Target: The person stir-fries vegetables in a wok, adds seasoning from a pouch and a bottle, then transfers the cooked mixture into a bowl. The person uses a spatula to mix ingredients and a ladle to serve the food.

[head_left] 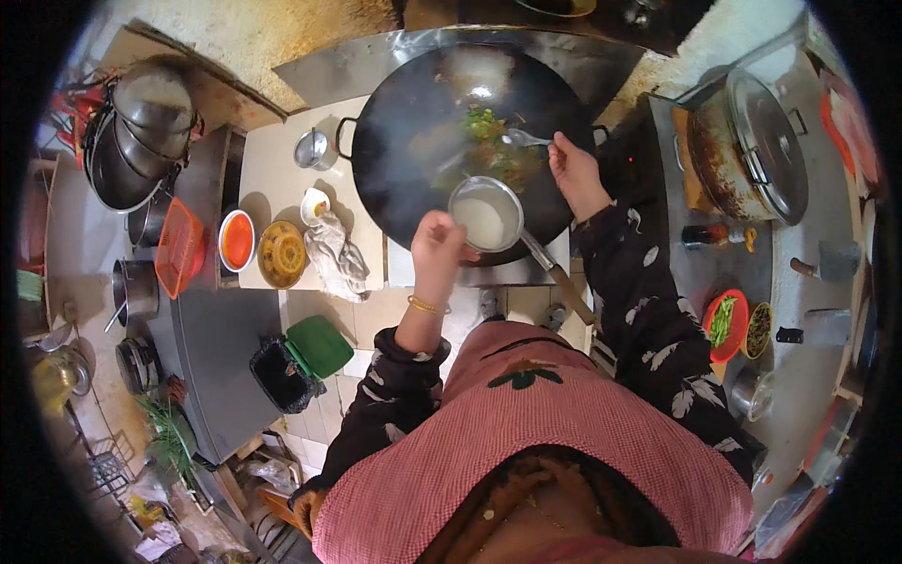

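Note:
A big black wok fills the far middle, with chopped green and brownish food in it and steam over its left part. My left hand is closed at the near left rim of a metal ladle that holds whitish liquid. The ladle is over the wok's near edge, its long handle slanting down to the right. My right hand pinches the handle of a small pale spoon, whose bowl points left over the food. Some of the left fingers are hidden or blurred.
Left of the wok are a metal cup, a bowl of orange-red liquid, a yellow patterned bowl and a rag. A large lidded pot, a bottle and a red basket of greens stand on the right.

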Motion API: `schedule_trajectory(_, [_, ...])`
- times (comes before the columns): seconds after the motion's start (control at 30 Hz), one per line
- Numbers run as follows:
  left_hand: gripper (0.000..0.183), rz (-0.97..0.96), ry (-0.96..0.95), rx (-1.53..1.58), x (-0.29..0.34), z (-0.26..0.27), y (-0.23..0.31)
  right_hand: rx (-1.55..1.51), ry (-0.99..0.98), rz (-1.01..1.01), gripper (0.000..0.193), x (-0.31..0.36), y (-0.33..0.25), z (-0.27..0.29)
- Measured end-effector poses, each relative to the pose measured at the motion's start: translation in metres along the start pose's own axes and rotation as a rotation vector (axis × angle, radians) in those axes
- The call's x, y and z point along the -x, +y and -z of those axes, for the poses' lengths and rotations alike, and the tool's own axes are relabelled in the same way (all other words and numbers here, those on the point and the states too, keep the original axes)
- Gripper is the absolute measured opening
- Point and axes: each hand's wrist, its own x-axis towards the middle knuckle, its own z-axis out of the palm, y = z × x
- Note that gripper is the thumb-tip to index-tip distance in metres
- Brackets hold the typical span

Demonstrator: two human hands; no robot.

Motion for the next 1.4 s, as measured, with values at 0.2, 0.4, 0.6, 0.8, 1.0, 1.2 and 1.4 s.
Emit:
schedule_trajectory(0.2, [0.012, 0.025, -0.108, -0.058, 0.003, -0.057, -0.013, 0.624, -0.262, 0.355, 0.019, 0.118, -0.045, 0.038])
schedule_trajectory(0.4, [0.010, 0.245, -0.439, -0.211, 0.025, -0.150, -0.094, 1.710, 0.152, 0.895, 0.031, 0.216, -0.124, 0.115])
schedule_trajectory(0.6, [0.013, 0.223, -0.580, -0.218, 0.079, -0.282, -0.257, 1.414, 0.635, 0.845, 0.034, 0.262, -0.194, 0.234])
schedule_trajectory(0.8, [0.014, 0.708, -0.361, -0.123, 0.117, -0.371, -0.306, 1.025, 0.612, 0.831, 0.017, 0.283, -0.200, 0.275])
schedule_trajectory(1.0, [0.014, 0.778, -0.715, 0.052, 0.125, -0.333, -0.236, 0.966, 0.205, 0.771, 0.073, 0.254, -0.189, 0.242])
schedule_trajectory(1.2, [0.021, 0.417, -0.534, -0.227, 0.112, -0.176, -0.113, 1.074, -0.141, 0.646, 0.056, 0.172, -0.109, 0.202])
schedule_trajectory(1.4, [0.018, 0.060, -0.012, -0.194, 0.141, -0.050, -0.066, 0.468, -0.423, -0.949, 0.042, 0.148, -0.030, 0.153])
